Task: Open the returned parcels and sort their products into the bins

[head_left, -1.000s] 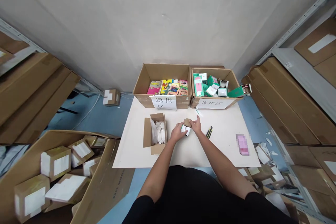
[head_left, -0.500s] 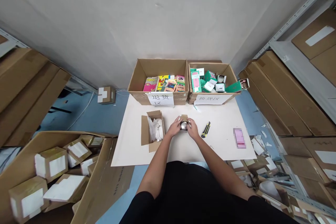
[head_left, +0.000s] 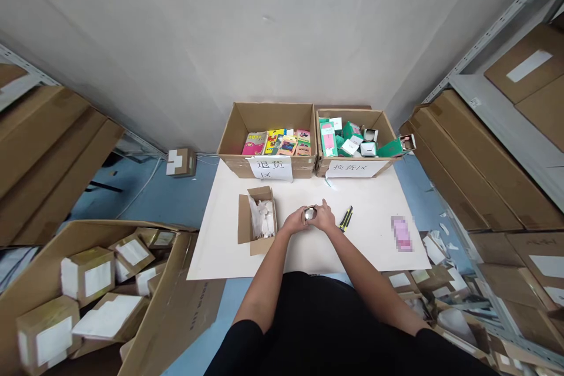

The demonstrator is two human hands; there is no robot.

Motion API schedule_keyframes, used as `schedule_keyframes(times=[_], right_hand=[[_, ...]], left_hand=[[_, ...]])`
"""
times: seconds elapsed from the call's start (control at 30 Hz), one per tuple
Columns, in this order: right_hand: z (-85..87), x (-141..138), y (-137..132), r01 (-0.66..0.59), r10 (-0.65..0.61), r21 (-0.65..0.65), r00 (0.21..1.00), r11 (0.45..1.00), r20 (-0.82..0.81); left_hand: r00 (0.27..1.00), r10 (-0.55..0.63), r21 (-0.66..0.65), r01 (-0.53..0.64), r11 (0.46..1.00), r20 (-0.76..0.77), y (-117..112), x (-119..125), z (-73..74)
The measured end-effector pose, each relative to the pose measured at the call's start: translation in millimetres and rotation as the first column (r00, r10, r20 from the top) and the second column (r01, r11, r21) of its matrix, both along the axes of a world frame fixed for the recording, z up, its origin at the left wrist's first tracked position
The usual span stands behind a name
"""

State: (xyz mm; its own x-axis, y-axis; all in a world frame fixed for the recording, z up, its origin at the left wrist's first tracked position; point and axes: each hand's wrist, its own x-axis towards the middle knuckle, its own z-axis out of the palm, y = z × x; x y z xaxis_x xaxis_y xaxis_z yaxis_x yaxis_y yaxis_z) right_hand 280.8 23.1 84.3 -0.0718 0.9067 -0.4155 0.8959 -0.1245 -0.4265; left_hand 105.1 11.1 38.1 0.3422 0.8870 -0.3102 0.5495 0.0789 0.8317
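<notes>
Over the middle of the white table (head_left: 229, 258), my left hand (head_left: 294, 222) and my right hand (head_left: 325, 218) are both closed round one small box (head_left: 309, 214). Its open end faces me and shows something round and silvery inside. To the left of my hands stands an open small carton (head_left: 257, 220) stuffed with white packing paper. A black and yellow utility knife (head_left: 346, 218) lies just to the right of my right hand.
Two labelled cartons stand at the table's far edge: the left carton (head_left: 268, 140) holds colourful packets, the right carton (head_left: 355, 141) holds green and white boxes. A pink item (head_left: 400, 233) lies at the right. A large carton (head_left: 92, 288) of taped parcels sits on the floor at the left. Shelves of cartons flank both sides.
The small box's brown flap stood up a second ago and is now folded down under my fingers. Both hands have drawn closer round the box.
</notes>
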Motion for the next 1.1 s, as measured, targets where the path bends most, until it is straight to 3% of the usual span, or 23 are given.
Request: schedule_keyframes(times=[0.1, 0.2, 0.3, 0.37, 0.47, 0.6, 0.7, 0.77, 0.83, 0.9, 0.97, 1.03, 1.1], right_hand=[[5.4, -10, 5, 0.001, -0.001, 0.000, 1.000, 1.000, -0.018], [11.2, -15, 5, -0.009, 0.017, 0.084, 0.995, 0.996, -0.099], [29.2, -11, 7, 0.091, -0.036, 0.194, 0.962, 0.977, -0.270], [53.5, -6, 14, 0.194, -0.076, 0.226, 0.891, 0.955, -0.447], [108.3, 5, 31, 0.265, -0.025, 0.249, 0.730, 0.932, -0.683], [188.3, 15, 51, 0.248, 0.122, 0.344, 0.625, 0.905, -0.771], [230.1, 20, 57, 0.219, 0.207, 0.400, 0.589, 0.890, -0.782], [247.9, 23, 58, 0.207, 0.228, 0.408, 0.573, 0.889, -0.787], [260.3, 25, 55, 0.209, 0.228, 0.402, 0.560, 0.891, -0.797], [269.6, 26, 51, 0.228, 0.232, 0.413, 0.552, 0.882, -0.801], [276.7, 24, 44, 0.247, 0.243, 0.434, 0.553, 0.866, -0.797], [281.7, 19, 38, 0.253, 0.249, 0.442, 0.548, 0.860, -0.799], [284.3, 15, 33, 0.257, 0.241, 0.422, 0.525, 0.869, -0.816]], left_hand=[[0.991, 0.087, -0.009, -0.088, 0.996, -0.106, -3, 1, 3.3], [0.982, 0.112, -0.006, -0.114, 0.993, -0.154, -3, -1, 5.1], [0.974, 0.129, -0.019, -0.135, 0.991, -0.187, -3, -1, 6.3], [0.970, 0.154, -0.022, -0.161, 0.987, -0.190, -3, 1, 7.9], [0.970, 0.187, -0.026, -0.193, 0.981, -0.154, -5, 5, 14.2], [0.961, 0.124, -0.036, -0.137, 0.990, -0.246, -3, 8, 35.9], [0.948, 0.107, 0.049, -0.097, 0.994, -0.299, -2, 4, 67.9], [0.963, 0.177, 0.201, -0.136, 0.970, -0.202, -4, 0, 98.7], [0.952, 0.304, 0.364, -0.280, 0.888, -0.010, -9, -3, 136.8], [0.879, 0.431, 0.453, -0.475, 0.754, 0.205, -15, -3, 180.0], [0.857, 0.379, 0.508, -0.514, 0.691, 0.350, -19, 3, 223.9], [0.900, 0.229, 0.561, -0.414, 0.717, 0.371, -20, 14, 262.7], [0.917, 0.201, 0.608, -0.380, 0.697, 0.344, -18, 27, 292.2]])
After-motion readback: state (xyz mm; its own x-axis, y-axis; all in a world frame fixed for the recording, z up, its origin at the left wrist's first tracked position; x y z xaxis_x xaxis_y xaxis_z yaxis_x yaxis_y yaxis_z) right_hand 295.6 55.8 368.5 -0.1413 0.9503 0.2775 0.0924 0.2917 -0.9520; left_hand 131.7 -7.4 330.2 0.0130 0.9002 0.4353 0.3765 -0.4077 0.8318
